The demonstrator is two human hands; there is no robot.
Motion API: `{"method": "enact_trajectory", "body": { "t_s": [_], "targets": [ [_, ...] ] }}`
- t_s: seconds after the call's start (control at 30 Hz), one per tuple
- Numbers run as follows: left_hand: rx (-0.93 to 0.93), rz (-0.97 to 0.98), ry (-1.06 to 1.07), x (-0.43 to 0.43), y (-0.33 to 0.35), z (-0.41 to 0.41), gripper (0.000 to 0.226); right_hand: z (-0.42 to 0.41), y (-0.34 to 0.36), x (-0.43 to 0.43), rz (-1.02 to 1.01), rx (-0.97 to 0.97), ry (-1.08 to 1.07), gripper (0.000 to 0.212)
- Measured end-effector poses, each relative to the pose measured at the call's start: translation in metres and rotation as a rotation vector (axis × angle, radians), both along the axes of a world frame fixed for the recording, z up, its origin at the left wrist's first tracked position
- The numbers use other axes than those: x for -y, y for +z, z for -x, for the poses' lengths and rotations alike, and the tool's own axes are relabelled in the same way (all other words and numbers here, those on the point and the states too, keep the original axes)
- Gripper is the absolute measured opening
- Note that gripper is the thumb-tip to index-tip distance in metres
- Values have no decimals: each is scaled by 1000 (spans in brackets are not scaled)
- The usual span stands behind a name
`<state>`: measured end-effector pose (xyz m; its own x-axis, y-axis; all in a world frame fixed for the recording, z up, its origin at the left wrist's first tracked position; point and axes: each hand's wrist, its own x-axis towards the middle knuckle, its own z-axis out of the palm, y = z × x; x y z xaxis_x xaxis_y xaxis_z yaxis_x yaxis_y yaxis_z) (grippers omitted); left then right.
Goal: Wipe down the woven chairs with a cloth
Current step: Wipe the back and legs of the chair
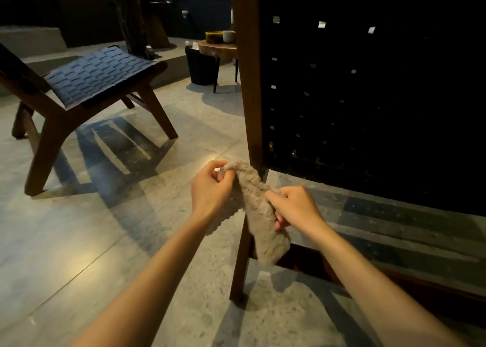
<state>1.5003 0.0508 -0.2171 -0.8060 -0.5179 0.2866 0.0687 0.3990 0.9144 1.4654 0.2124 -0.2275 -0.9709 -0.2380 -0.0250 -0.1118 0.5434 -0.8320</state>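
Observation:
A beige fluffy cloth (259,215) hangs between my two hands, just in front of the wooden post (248,84) of the near woven chair. My left hand (211,189) pinches the cloth's upper end. My right hand (297,206) grips its middle, and the lower end dangles free. The near chair's dark woven back (368,110) fills the right side, seen from behind. A second woven chair (97,76) with a dark seat and wooden legs stands at the left, apart from my hands.
A round wooden side table (218,48) with a cup and a dark object stands behind the post, a black bin (201,65) beside it. The floor (105,241) is pale polished stone. A raised step runs along the back.

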Motion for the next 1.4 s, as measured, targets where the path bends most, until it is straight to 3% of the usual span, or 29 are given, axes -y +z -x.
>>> {"method": "enact_trajectory", "body": {
  "t_s": [0.07,0.2,0.43,0.57,0.63,0.7,0.77,0.87,1.1,1.4],
  "targets": [
    [25,-7,7,4,-2,0,7,3,1,1,77,45,-21,38],
    [19,-79,-40,5,-5,14,12,12,-6,12,154,-100,-281,21],
    [-99,-453,-226,-15,-13,51,32,18,-17,56,665,-104,-650,56],
    [-98,-374,-404,-16,-33,57,33,24,-28,78,760,-97,-651,49],
    [-81,-292,-436,-13,-44,61,35,26,-34,88,797,-140,-654,31],
    [-46,-214,-459,-9,-55,63,34,25,-45,94,772,-169,-621,9],
    [-8,-126,-471,-8,-68,64,31,23,-58,94,687,-226,-563,2],
    [51,-21,-471,-7,-83,67,30,29,-74,81,518,-313,-467,12],
    [118,-30,-424,-7,-89,70,29,47,-82,56,253,-388,-316,27],
    [369,-66,-415,-5,-116,34,25,23,-110,37,129,-180,-171,29]
  ]
}}
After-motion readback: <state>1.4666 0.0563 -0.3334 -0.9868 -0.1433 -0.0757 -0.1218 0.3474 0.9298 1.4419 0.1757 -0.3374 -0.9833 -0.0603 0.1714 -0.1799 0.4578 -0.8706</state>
